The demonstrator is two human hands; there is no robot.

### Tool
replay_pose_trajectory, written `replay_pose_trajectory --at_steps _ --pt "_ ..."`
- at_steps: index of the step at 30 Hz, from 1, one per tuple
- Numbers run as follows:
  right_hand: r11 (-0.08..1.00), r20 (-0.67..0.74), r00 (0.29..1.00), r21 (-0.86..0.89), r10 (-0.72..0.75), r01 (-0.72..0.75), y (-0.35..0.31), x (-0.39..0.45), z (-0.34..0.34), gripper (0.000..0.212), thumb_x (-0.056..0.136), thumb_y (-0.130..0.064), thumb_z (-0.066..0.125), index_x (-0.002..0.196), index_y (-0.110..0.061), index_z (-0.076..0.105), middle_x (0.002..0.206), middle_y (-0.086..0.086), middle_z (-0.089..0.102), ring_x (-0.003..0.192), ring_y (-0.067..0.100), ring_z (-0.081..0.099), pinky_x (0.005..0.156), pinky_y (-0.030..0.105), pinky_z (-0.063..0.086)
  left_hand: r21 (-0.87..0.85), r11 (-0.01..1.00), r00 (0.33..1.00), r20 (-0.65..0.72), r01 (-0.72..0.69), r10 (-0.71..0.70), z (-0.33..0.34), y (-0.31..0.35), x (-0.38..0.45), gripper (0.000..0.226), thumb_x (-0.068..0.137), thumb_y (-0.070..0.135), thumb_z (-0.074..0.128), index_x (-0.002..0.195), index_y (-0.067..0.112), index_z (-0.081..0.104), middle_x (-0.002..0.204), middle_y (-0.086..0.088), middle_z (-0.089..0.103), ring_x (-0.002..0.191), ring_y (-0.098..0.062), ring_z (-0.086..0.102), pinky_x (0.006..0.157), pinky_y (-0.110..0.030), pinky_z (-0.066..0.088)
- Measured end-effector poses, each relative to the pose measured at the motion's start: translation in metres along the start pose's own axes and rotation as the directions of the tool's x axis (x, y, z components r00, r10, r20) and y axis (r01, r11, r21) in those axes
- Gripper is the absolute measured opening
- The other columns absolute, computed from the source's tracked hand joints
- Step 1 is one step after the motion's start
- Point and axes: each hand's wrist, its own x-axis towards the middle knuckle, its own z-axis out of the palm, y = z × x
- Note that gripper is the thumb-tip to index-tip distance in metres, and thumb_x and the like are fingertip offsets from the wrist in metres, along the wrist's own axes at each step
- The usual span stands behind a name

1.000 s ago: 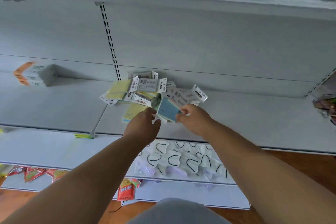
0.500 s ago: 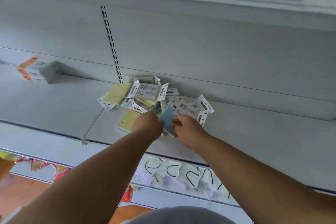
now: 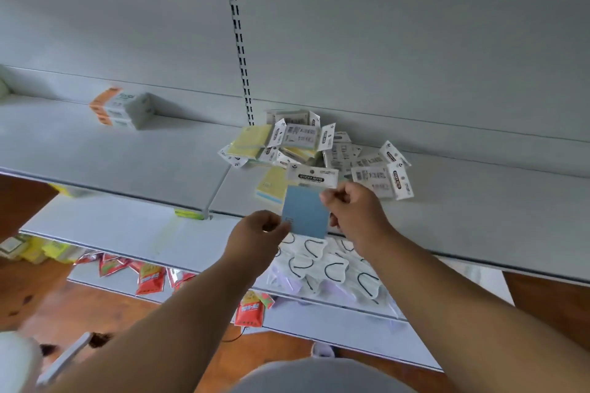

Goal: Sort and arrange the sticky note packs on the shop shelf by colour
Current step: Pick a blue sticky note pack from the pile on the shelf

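Blue pack (image 3: pixel 306 213) between both hands

Colours on the pale grey shop shelf (image 3: pixel 463 201)

The sticky note pack (image 3: pixel 306 212) in front of the pile (image 3: pixel 306 150) is plain blue with a white header card printed in black; the pile behind it shows pale yellow pads and white black-printed cards. Left of the pile, a white box (image 3: pixel 123 108) has orange ends. Below, white masks (image 3: pixel 325 268) carry black loops, beside red sachets (image 3: pixel 150 277).

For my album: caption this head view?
Both hands hold a blue sticky note pack before the shelf's pile.
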Motion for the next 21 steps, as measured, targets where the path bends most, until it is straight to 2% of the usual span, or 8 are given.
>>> replay_pose_trajectory --at_steps 2,4,8,11,15,19,21 --pt "0.996 -0.051 0.997 -0.072 -0.052 0.048 0.001 -0.019 0.008 0.025 0.088 -0.024 0.068 0.084 -0.001 0.059 0.066 0.010 0.061 0.053 0.016 0.056 0.058 0.039 0.056 0.110 0.993 0.999 0.010 -0.054 0.053 -0.007 -0.015 -0.013 0.013 0.088 0.031 0.066 0.080 0.020 0.067 0.067 0.008 0.066 0.062 -0.012 0.062 0.056 -0.024 0.043" --pt "0.984 -0.110 0.989 -0.159 -0.096 0.077 0.004 -0.040 0.009 0.025 0.087 -0.027 0.067 0.081 -0.005 0.058 0.071 0.011 0.063 0.061 0.021 0.057 0.067 0.044 0.056 0.169 0.981 0.995 0.040 -0.098 0.093 -0.009 -0.027 -0.026 0.005 0.086 0.029 0.065 0.086 0.024 0.068 0.075 0.010 0.068 0.070 -0.013 0.065 0.060 -0.025 0.047" --pt "0.952 -0.210 0.967 -0.296 -0.142 0.075 0.008 -0.083 -0.019 0.025 0.088 -0.029 0.065 0.069 -0.023 0.050 0.065 -0.007 0.054 0.064 0.018 0.053 0.066 0.033 0.049 0.242 0.937 0.965 0.138 -0.251 0.223 0.015 -0.023 -0.053 0.003 0.084 0.026 0.065 0.083 0.029 0.064 0.076 0.016 0.063 0.067 0.000 0.058 0.057 -0.012 0.038" --pt "0.941 -0.314 0.945 -0.338 -0.093 -0.019 0.016 -0.110 -0.070 0.028 0.089 -0.032 0.063 0.068 -0.022 0.047 0.064 -0.008 0.052 0.063 0.017 0.050 0.065 0.033 0.046 0.213 0.906 0.918 0.245 -0.366 0.313 0.051 0.000 -0.076 0.005 0.084 0.030 0.065 0.084 0.034 0.063 0.080 0.020 0.064 0.066 0.002 0.057 0.056 -0.008 0.033" --pt "0.940 -0.446 0.887 -0.339 -0.118 -0.045 0.040 -0.135 -0.139 0.023 0.088 -0.033 0.063 0.080 -0.012 0.059 0.072 0.001 0.062 0.071 0.027 0.063 0.069 0.035 0.051 0.146 0.886 0.879 0.272 -0.440 0.392 0.102 0.031 -0.102 0.013 0.083 0.029 0.068 0.093 0.036 0.063 0.078 0.022 0.065 0.064 0.003 0.058 0.058 -0.007 0.035" --pt "0.905 -0.473 0.862 -0.424 -0.182 -0.042 0.067 -0.148 -0.202 0.022 0.089 -0.032 0.063 0.080 -0.013 0.058 0.073 0.001 0.062 0.067 0.021 0.055 0.065 0.032 0.047 0.124 0.891 0.880 0.267 -0.436 0.394 0.168 0.060 -0.116 0.023 0.082 0.031 0.070 0.102 0.033 0.059 0.076 0.019 0.067 0.064 0.001 0.060 0.064 -0.020 0.047" --pt "0.873 -0.464 0.865 -0.483 -0.190 -0.067 0.082 -0.148 -0.244 0.020 0.089 -0.033 0.062 0.083 -0.014 0.058 0.080 0.001 0.064 0.070 0.019 0.056 0.067 0.033 0.050 0.135 0.883 0.866 0.309 -0.449 0.393 0.214 0.076 -0.125 0.025 0.082 0.032 0.069 0.106 0.034 0.060 0.077 0.019 0.067 0.066 0.001 0.060 0.067 -0.026 0.051"
